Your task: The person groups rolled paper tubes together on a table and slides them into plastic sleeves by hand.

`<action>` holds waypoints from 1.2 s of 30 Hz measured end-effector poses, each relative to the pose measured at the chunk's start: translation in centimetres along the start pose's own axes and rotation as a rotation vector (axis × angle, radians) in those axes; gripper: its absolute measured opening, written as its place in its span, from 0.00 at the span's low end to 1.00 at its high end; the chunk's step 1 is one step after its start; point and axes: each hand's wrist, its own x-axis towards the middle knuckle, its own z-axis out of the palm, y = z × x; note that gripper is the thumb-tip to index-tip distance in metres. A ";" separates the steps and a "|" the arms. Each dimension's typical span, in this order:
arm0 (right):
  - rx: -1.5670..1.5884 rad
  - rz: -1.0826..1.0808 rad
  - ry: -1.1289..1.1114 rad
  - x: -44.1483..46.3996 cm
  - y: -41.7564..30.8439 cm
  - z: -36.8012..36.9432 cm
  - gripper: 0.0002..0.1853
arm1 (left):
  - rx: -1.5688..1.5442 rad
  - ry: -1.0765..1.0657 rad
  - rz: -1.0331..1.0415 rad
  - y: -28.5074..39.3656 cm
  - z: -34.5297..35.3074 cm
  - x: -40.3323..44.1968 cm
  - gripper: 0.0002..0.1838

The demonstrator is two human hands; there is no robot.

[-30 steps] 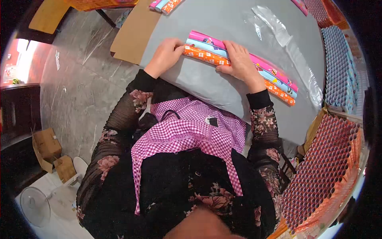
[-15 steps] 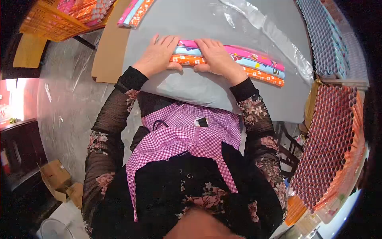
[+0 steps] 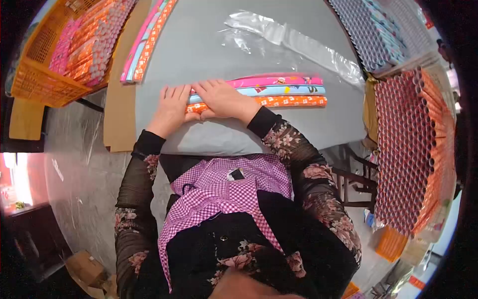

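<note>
Three long patterned rolls lie side by side on the grey table: a pink roll (image 3: 294,80), a light blue roll (image 3: 298,90) and an orange roll (image 3: 294,101) with white prints. My left hand (image 3: 172,107) is wrapped over their left end, thumb at the near side. Right beside it, nearly touching, my right hand (image 3: 221,99) curls over the same rolls. Both hands cover the left part of the bundle; the right part is uncovered. A clear plastic sleeve (image 3: 308,47) lies flat just behind the rolls.
Another set of pink, blue and orange rolls (image 3: 144,45) lies at the table's back left, near a cardboard sheet (image 3: 119,109). An orange crate (image 3: 50,82) of rolls stands left. Stacked red-orange tubes (image 3: 406,149) and blue tubes (image 3: 366,35) rise on the right.
My right hand has slid left along the rolls and now sits against my left hand. The camera view has also shifted, showing more of the left crate.
</note>
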 end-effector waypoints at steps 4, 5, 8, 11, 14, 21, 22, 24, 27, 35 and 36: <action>-0.008 0.009 0.014 -0.3 -0.2 0.1 0.43 | -0.034 0.035 0.016 -0.4 0.5 0.3 0.44; -0.018 0.017 0.011 -0.5 -0.2 0.1 0.42 | -0.037 0.022 0.011 -0.3 0.5 0.3 0.44; -0.030 0.051 -0.001 -1.2 0.1 -0.5 0.40 | -0.108 0.008 0.018 -0.2 1.1 0.9 0.43; -0.031 0.110 -0.018 -1.2 0.2 -0.9 0.39 | -0.161 -0.043 0.004 -0.4 1.0 1.9 0.43; -0.014 0.152 -0.006 -1.1 1.3 -0.7 0.37 | -0.236 -0.022 0.084 -2.0 1.2 2.8 0.42; -0.062 0.269 0.011 0.4 2.5 -0.1 0.25 | -0.273 -0.014 0.225 -5.0 0.8 10.5 0.33; -0.089 0.225 -0.008 0.6 2.2 -0.4 0.17 | -0.283 -0.003 0.272 -5.0 0.9 12.2 0.31; -0.134 0.262 0.043 0.6 1.7 -0.2 0.18 | -0.308 0.028 0.326 -4.2 1.3 15.6 0.27; -0.067 0.262 0.115 -0.3 1.3 -1.6 0.24 | -0.207 -0.058 0.373 -1.5 1.4 21.8 0.26; -0.101 0.203 0.149 -1.5 1.4 -1.6 0.26 | -0.108 0.007 0.258 1.1 7.4 29.6 0.21; -0.104 0.216 0.086 -1.3 1.3 -2.0 0.26 | -0.066 -0.133 0.223 0.8 7.6 30.2 0.18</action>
